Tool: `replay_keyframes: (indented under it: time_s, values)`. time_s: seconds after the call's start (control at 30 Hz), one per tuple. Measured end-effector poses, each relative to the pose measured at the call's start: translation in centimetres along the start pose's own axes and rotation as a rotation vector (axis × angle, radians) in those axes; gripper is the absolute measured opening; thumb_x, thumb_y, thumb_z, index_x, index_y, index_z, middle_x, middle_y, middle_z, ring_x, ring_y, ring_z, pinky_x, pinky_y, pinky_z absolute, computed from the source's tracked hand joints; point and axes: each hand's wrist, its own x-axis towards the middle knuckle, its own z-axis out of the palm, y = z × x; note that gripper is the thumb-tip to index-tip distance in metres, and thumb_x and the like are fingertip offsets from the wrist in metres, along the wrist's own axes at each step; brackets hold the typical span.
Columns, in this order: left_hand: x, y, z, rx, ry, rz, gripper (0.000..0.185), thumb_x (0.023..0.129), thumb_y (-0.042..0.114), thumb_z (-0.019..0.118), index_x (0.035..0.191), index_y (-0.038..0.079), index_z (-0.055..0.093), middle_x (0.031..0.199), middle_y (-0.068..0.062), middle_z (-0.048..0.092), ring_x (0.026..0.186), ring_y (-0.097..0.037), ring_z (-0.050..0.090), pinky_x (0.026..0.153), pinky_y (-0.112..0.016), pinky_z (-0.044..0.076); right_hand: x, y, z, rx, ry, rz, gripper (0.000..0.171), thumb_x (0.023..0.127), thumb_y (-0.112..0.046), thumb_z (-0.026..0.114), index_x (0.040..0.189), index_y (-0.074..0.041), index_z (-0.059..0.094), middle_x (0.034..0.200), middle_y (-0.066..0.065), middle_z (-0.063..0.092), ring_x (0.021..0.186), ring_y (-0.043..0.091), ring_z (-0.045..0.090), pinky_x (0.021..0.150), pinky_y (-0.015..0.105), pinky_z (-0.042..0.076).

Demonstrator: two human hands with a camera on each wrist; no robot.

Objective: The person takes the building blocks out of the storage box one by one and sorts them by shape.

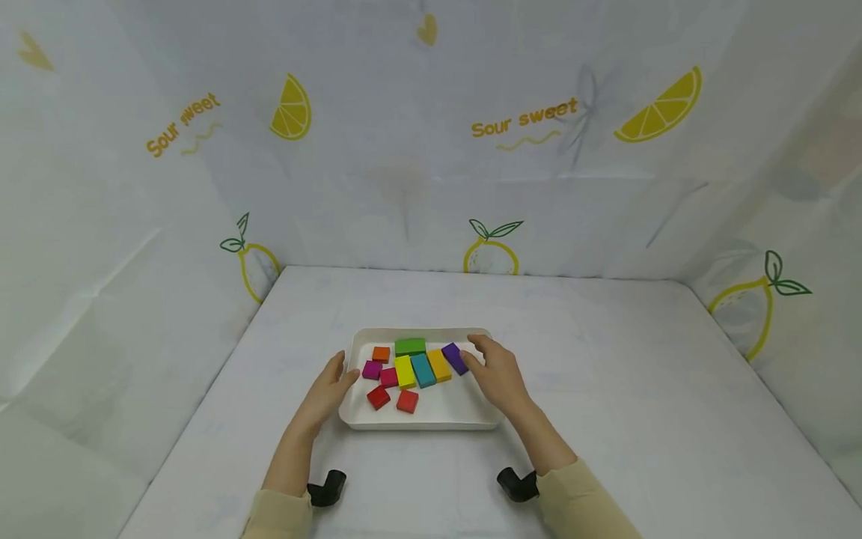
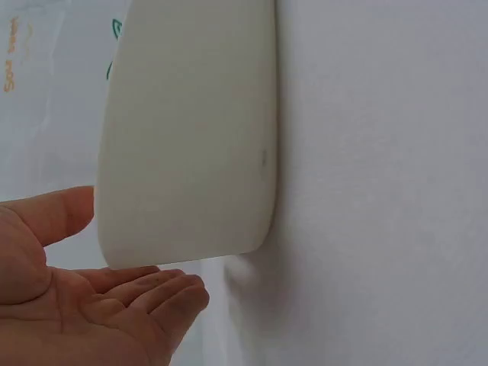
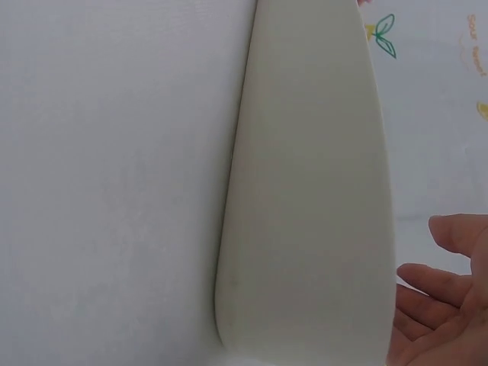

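Observation:
A white shallow rectangular tray (image 1: 444,413) lies on the table with several coloured blocks in it. Yellow (image 1: 405,372), teal (image 1: 423,370) and amber (image 1: 439,365) blocks lean side by side, with a purple block (image 1: 455,358) at their right and a green block (image 1: 410,346) behind. Smaller orange, magenta, pink and red pieces (image 1: 378,397) lie to the left and front. My left hand (image 1: 328,393) is at the tray's left end, thumb by the rim, fingers extended. At the right end is my right hand (image 1: 500,376), fingers loosely extended, its thumb near the purple block. Rim contact is unclear.
A white-covered table (image 1: 606,359) surrounds the tray. Behind it and at both sides hang white sheets (image 1: 377,187) printed with lemons and words. Black bent pieces (image 1: 328,489) sit at both wrists, near the beige sleeves.

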Motion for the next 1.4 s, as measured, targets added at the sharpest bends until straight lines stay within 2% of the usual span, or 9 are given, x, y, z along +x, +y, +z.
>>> replay_keyframes:
  time_s: [0.1, 0.23, 0.43, 0.83, 1.07, 1.4]
  values:
    - [-0.2, -0.8, 0.2, -0.079, -0.001, 0.019, 0.065, 0.103, 0.017, 0.046, 0.157, -0.002, 0.014, 0.164, -0.024, 0.017, 0.153, -0.040, 0.016, 0.125, -0.053, 0.018, -0.1, 0.0, 0.3, 0.020, 0.007, 0.005, 0.049, 0.099, -0.029, 0.058, 0.140, -0.004, 0.053, 0.142, 0.017, 0.058, 0.130, 0.039, 0.056, 0.106, 0.055, 0.049]
    - [-0.4, -1.5, 0.6, -0.170, -0.003, 0.035, 0.060, 0.102, 0.009, 0.044, 0.156, -0.001, 0.019, 0.163, -0.025, 0.022, 0.153, -0.040, 0.019, 0.124, -0.052, 0.022, -0.2, 0.2, 0.6, 0.018, 0.025, 0.011, 0.048, 0.098, -0.027, 0.059, 0.139, -0.003, 0.053, 0.141, 0.019, 0.058, 0.128, 0.040, 0.057, 0.105, 0.055, 0.050]
    - [-0.6, -1.9, 1.0, -0.237, -0.012, 0.058, 0.057, 0.101, 0.002, 0.040, 0.155, -0.004, 0.020, 0.162, -0.027, 0.023, 0.152, -0.042, 0.019, 0.124, -0.053, 0.022, -0.3, 0.5, 1.1, 0.018, 0.036, 0.034, 0.047, 0.097, -0.023, 0.060, 0.138, -0.001, 0.053, 0.140, 0.020, 0.059, 0.128, 0.040, 0.057, 0.105, 0.054, 0.050]
    - [-1.1, -1.9, 1.0, -0.256, -0.012, 0.046, 0.057, 0.102, 0.003, 0.039, 0.155, -0.003, 0.018, 0.163, -0.027, 0.020, 0.153, -0.042, 0.017, 0.123, -0.054, 0.022, 0.5, 0.3, 2.2, 0.111, 0.049, 0.112, 0.044, 0.094, -0.011, 0.063, 0.135, 0.001, 0.055, 0.139, 0.020, 0.059, 0.130, 0.040, 0.056, 0.107, 0.049, 0.049]
    - [-1.2, -1.9, 0.9, -0.258, -0.007, 0.040, 0.057, 0.102, 0.004, 0.039, 0.155, -0.003, 0.019, 0.163, -0.027, 0.019, 0.153, -0.043, 0.017, 0.123, -0.054, 0.022, 0.8, -0.2, 2.9, 0.136, 0.104, 0.131, 0.041, 0.091, -0.003, 0.065, 0.131, 0.003, 0.058, 0.134, 0.023, 0.062, 0.126, 0.041, 0.058, 0.105, 0.049, 0.051]
    - [-1.0, -1.9, 1.0, -0.285, -0.010, 0.056, 0.057, 0.102, 0.003, 0.039, 0.155, -0.004, 0.019, 0.162, -0.029, 0.021, 0.152, -0.043, 0.018, 0.123, -0.055, 0.022, 1.2, 0.1, 4.3, 0.184, 0.189, 0.234, 0.043, 0.087, 0.001, 0.068, 0.129, 0.002, 0.060, 0.133, 0.022, 0.063, 0.125, 0.039, 0.060, 0.105, 0.047, 0.051]
